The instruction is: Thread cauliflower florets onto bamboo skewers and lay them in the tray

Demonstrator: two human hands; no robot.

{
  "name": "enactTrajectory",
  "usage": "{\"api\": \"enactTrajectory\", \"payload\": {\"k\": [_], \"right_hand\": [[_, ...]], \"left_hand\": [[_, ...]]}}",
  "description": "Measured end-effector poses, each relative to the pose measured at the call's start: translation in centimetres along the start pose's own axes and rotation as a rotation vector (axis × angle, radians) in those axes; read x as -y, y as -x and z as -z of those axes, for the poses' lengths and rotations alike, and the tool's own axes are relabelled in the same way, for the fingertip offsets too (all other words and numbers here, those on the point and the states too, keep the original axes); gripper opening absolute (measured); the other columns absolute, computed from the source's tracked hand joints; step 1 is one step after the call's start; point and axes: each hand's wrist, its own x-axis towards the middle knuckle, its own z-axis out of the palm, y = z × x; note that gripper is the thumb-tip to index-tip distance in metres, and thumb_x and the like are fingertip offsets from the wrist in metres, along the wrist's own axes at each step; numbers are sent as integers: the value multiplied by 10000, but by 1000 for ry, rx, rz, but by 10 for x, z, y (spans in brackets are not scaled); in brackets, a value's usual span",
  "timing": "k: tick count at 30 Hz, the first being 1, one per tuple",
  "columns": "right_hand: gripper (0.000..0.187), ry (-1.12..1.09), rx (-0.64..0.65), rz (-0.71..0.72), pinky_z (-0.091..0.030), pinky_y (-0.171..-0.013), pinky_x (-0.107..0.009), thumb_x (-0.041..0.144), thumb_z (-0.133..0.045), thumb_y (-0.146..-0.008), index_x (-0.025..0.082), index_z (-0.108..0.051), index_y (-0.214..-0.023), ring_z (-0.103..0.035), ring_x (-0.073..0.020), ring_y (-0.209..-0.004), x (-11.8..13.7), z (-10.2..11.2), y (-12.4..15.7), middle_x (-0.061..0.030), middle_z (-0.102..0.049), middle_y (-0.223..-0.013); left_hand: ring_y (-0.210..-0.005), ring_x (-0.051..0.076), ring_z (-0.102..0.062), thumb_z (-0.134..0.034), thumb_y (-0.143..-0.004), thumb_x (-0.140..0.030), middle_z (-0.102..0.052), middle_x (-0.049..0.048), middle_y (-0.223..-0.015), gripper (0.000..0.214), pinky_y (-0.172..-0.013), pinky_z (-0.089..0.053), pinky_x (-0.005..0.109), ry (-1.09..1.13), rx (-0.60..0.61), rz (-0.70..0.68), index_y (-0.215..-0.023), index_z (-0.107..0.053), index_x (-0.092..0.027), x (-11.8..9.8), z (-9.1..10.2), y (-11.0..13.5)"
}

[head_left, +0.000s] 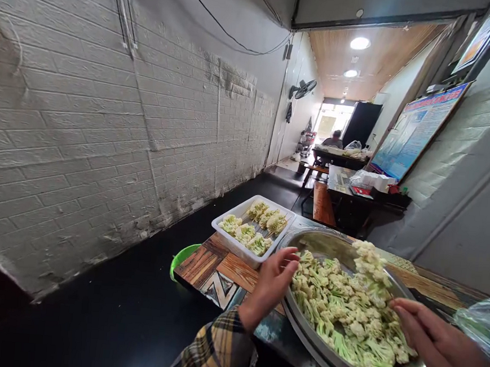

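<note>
Both hands are recorded at a metal basin (324,235) heaped with cauliflower florets (344,318). The left hand (271,284) is held open, fingers loosely curved and slightly apart, with the fingertips laid on the florets at the basin's left rim. A plaid sleeve (215,351) is seen on that arm. The right hand (436,340) is extended over the right side of the heap, fingers drawn close together and pointing left. A raised string of florets (368,258) is seen standing above the heap, slanting up from just beyond the right fingertips. Whether it is pinched by them cannot be told, as no stick is resolved.

The basin is placed on a table (217,266) with a patterned wooden top, at the near right. Just beyond and to the left, touching or nearly touching the basin, a white tray (225,220) is noted, holding skewered cauliflower (252,232) laid in rows. A green bowl (182,255) is partly seen below the table's left edge. A clear plastic bag (484,324) is observed at the far right edge.

A painted brick wall (84,125) is recorded at left. Down the passage, well apart, a seated person (337,138) is seen at another table.
</note>
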Motion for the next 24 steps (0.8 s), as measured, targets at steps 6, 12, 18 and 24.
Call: {"api": "enactTrajectory", "payload": {"k": [6, 12, 18, 24], "right_hand": [[329, 28, 61, 227, -505, -736, -319, 411, -381, -939, 222, -642, -1007, -666, -228, -876, 47, -7, -107, -75, -705, -991], [286, 57, 192, 462, -435, -666, -265, 311, -392, -958, 238, -667, -985, -597, -172, -777, 107, -59, -179, -57, -632, -861], [256, 12, 305, 534, -418, -659, -252, 276, -425, -949, 239, -675, -990, -585, -162, -752, 120, -117, -215, -42, -611, -844], [263, -134, 183, 337, -452, -712, -271, 286, -440, -940, 224, -694, -966, -607, -170, -778, 88, -146, -252, -42, -644, -851]], "left_hand": [[-1050, 268, -539, -645, -747, -238, -658, 87, -1014, 177, -983, -371, 381, -283, -372, -199, -911, -709, -226, -4, 86, -10], [-1133, 290, -502, -613, -750, -199, -645, 86, -1071, 210, -1083, -267, 450, -471, -466, -278, -942, -691, -236, 12, 127, -24], [-1177, 291, -486, -611, -775, -217, -632, 89, -1138, 266, -1090, -273, 456, -565, -403, -314, -1032, -672, -246, 41, 149, -26], [-1277, 262, -408, -489, -861, -176, -537, 73, -1306, 398, -1085, -301, 480, -952, -307, -433, -1243, -545, -274, 69, 160, -20]]}}
